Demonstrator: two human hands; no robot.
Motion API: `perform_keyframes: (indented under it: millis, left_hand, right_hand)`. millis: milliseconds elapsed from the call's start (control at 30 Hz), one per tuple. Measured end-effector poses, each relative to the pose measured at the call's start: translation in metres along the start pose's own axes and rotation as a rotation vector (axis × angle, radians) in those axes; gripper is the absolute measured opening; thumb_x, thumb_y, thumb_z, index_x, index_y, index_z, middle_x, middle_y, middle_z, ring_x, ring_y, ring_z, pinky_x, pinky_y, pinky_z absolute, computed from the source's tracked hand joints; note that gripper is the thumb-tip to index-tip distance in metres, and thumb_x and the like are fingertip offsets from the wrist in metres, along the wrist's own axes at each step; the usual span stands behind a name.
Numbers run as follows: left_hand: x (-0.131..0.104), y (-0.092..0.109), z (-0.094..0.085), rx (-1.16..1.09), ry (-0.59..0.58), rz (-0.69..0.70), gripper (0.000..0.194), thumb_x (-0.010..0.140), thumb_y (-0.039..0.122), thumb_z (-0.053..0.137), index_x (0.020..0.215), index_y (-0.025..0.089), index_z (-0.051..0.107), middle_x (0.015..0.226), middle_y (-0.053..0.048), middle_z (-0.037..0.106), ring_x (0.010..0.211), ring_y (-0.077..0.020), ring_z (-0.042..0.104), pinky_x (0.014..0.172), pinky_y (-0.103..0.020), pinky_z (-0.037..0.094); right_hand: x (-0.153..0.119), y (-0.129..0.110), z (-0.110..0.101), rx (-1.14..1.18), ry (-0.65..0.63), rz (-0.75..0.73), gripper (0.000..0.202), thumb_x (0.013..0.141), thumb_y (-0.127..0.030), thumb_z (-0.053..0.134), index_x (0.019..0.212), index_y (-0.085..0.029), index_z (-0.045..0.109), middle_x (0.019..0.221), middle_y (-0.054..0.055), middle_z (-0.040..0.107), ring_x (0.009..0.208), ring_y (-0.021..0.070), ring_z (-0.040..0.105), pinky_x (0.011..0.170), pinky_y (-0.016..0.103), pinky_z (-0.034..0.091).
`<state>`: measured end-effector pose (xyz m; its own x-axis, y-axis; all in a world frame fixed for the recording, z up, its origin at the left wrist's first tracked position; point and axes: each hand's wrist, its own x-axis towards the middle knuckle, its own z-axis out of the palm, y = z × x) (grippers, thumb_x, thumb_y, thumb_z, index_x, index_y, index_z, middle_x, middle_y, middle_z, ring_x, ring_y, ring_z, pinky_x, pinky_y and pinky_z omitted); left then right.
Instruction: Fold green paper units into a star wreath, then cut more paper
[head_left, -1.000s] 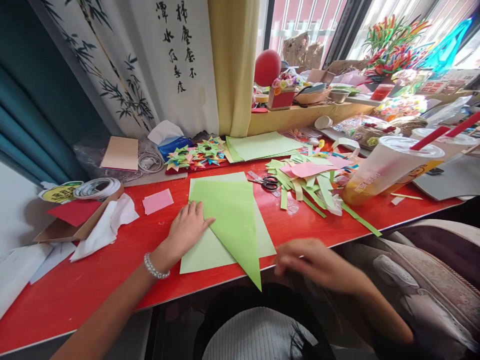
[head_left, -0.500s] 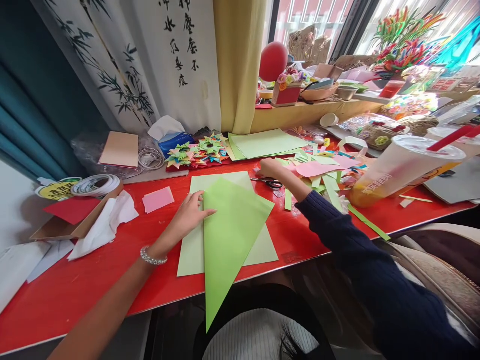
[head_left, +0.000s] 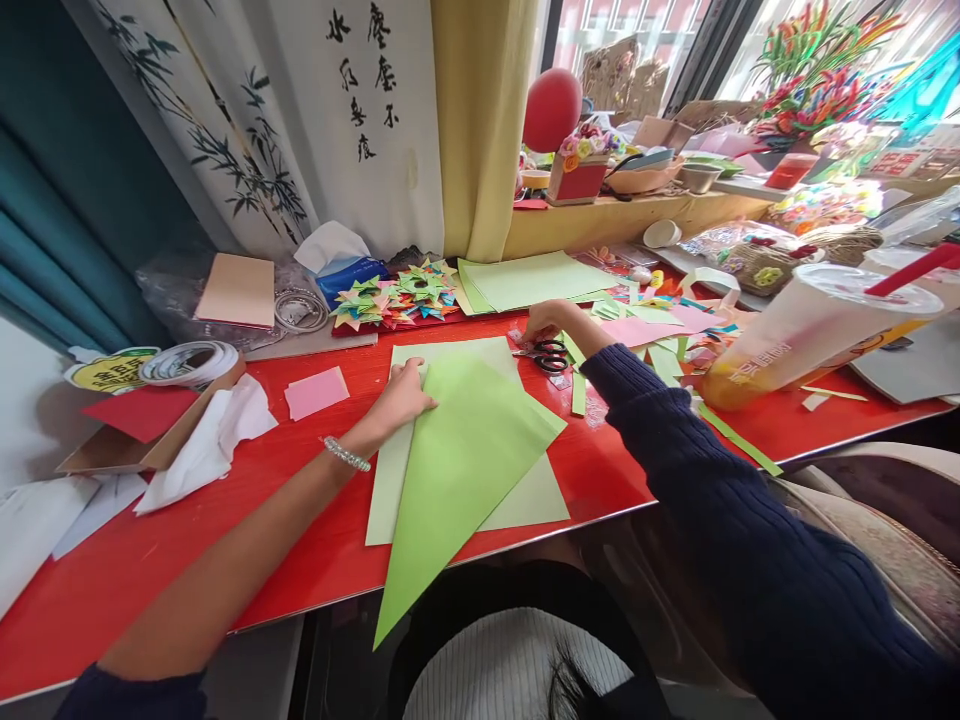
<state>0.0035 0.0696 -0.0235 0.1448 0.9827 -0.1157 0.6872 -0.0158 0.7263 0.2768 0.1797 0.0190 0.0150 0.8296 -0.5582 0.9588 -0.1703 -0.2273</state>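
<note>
A red table (head_left: 300,500) is seen in front of a yellow curtain (head_left: 476,120); a white hanging (head_left: 409,200) with brushed characters is noted beyond the left hand (head_left: 405,395).

Left hand: the bright green sheet (head_left: 465,450) is held by it at the upper left edge, with the thumb laid on top; the exact placing of the other fingertips cannot be made out. The sheet is set aslant to the right of this hand, its long point carried down past the table's near edge. A pale green sheet (head_left: 532,500) is partly covered by it, with corners exposed on both sides.

Right hand (head_left: 544,320): fingers curled, placed just above the black-handled scissors (head_left: 551,362). Whether anything is pinched cannot be told; contact with the scissors is likewise unclear. The bright green sheet is not touched by this hand, so it is steadied by the left alone.

Surroundings: pink squares (head_left: 316,392) are found to the left of the left hand. Green strips (head_left: 579,393) are scattered to the right of the scissors; a stack of green paper (head_left: 536,280) is placed just beyond the right hand.
</note>
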Motion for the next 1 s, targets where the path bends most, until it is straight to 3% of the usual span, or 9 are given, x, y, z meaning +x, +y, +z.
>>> perform_keyframes:
  millis: [100, 200, 367, 467, 567, 700, 833, 900, 1000]
  left_hand:
    - [0.002, -0.001, -0.003, -0.111, -0.115, 0.056, 0.056, 0.065, 0.022, 0.068, 0.118, 0.014, 0.054, 0.091, -0.006, 0.064, 0.087, -0.0236, 0.063, 0.074, -0.032, 0.050]
    - [0.002, -0.002, -0.010, -0.190, -0.200, 0.097, 0.030, 0.066, 0.032, 0.067, 0.089, 0.014, 0.063, 0.082, -0.004, 0.064, 0.081, -0.0212, 0.062, 0.070, -0.030, 0.048]
    - [0.005, -0.007, -0.020, -0.213, -0.200, 0.104, 0.040, 0.056, 0.034, 0.076, 0.088, 0.013, 0.063, 0.064, 0.002, 0.054, 0.066, -0.0177, 0.057, 0.060, -0.027, 0.043]
    - [0.004, -0.008, -0.020, -0.205, -0.184, 0.098, 0.042, 0.057, 0.037, 0.076, 0.090, 0.013, 0.065, 0.065, 0.002, 0.056, 0.066, -0.0173, 0.057, 0.060, -0.027, 0.042]
    - [0.002, -0.011, -0.019, -0.208, -0.210, 0.110, 0.036, 0.068, 0.046, 0.066, 0.087, 0.016, 0.068, 0.075, -0.002, 0.065, 0.078, -0.0202, 0.061, 0.067, -0.028, 0.046]
    - [0.005, -0.019, -0.014, -0.160, -0.122, 0.129, 0.038, 0.069, 0.042, 0.064, 0.098, 0.017, 0.066, 0.076, -0.001, 0.066, 0.080, -0.0197, 0.060, 0.071, -0.029, 0.045]
    - [0.007, -0.025, -0.008, -0.106, -0.042, 0.137, 0.042, 0.070, 0.038, 0.064, 0.105, 0.016, 0.060, 0.077, -0.002, 0.066, 0.076, -0.0186, 0.060, 0.067, -0.028, 0.044]
    - [0.006, -0.025, -0.006, -0.081, -0.010, 0.140, 0.036, 0.071, 0.037, 0.064, 0.101, 0.018, 0.060, 0.082, -0.002, 0.067, 0.079, -0.0188, 0.062, 0.069, -0.029, 0.045]
    - [0.001, -0.022, -0.005, -0.038, 0.036, 0.151, 0.028, 0.073, 0.033, 0.065, 0.096, 0.019, 0.059, 0.087, -0.003, 0.067, 0.084, -0.0190, 0.062, 0.072, -0.029, 0.045]
  right_hand:
    - [0.002, 0.004, 0.006, 0.055, 0.087, -0.046, 0.038, 0.094, -0.037, 0.054, 0.124, -0.014, 0.055, 0.124, 0.009, 0.058, 0.104, 0.0210, 0.061, 0.089, 0.042, 0.052]
    - [0.001, 0.003, 0.007, 0.100, 0.199, -0.141, 0.037, 0.094, -0.037, 0.053, 0.124, -0.014, 0.055, 0.122, 0.009, 0.058, 0.105, 0.0213, 0.061, 0.088, 0.043, 0.053]
    - [-0.012, -0.007, -0.010, 0.161, 0.471, -0.295, 0.035, 0.102, -0.028, 0.034, 0.112, -0.011, 0.062, 0.117, 0.004, 0.060, 0.106, 0.0207, 0.061, 0.094, 0.036, 0.047]
    - [-0.031, -0.019, -0.026, 0.233, 0.657, -0.404, 0.031, 0.099, -0.019, 0.037, 0.122, -0.007, 0.053, 0.110, 0.009, 0.064, 0.093, 0.0135, 0.064, 0.087, 0.029, 0.049]
    - [-0.062, -0.030, -0.024, 0.348, 0.826, -0.773, 0.032, 0.092, -0.008, 0.036, 0.115, -0.001, 0.056, 0.107, 0.013, 0.066, 0.092, 0.0122, 0.064, 0.085, 0.024, 0.047]
    - [-0.102, -0.033, 0.031, 0.301, 0.749, -0.953, 0.033, 0.086, -0.006, 0.039, 0.104, -0.008, 0.066, 0.102, 0.008, 0.070, 0.096, 0.0135, 0.064, 0.090, 0.027, 0.047]
    - [-0.123, -0.018, 0.103, 0.123, 0.456, -1.077, 0.039, 0.083, 0.000, 0.039, 0.102, -0.014, 0.070, 0.099, 0.006, 0.074, 0.089, 0.0127, 0.067, 0.081, 0.025, 0.052]
    - [-0.127, -0.010, 0.121, -0.017, 0.354, -1.123, 0.047, 0.083, 0.001, 0.036, 0.112, -0.016, 0.068, 0.110, 0.005, 0.072, 0.096, 0.0147, 0.067, 0.079, 0.026, 0.052]
    - [-0.127, -0.005, 0.122, -0.070, 0.413, -1.092, 0.049, 0.086, -0.002, 0.034, 0.119, -0.019, 0.065, 0.120, 0.006, 0.068, 0.094, 0.0158, 0.067, 0.076, 0.028, 0.051]
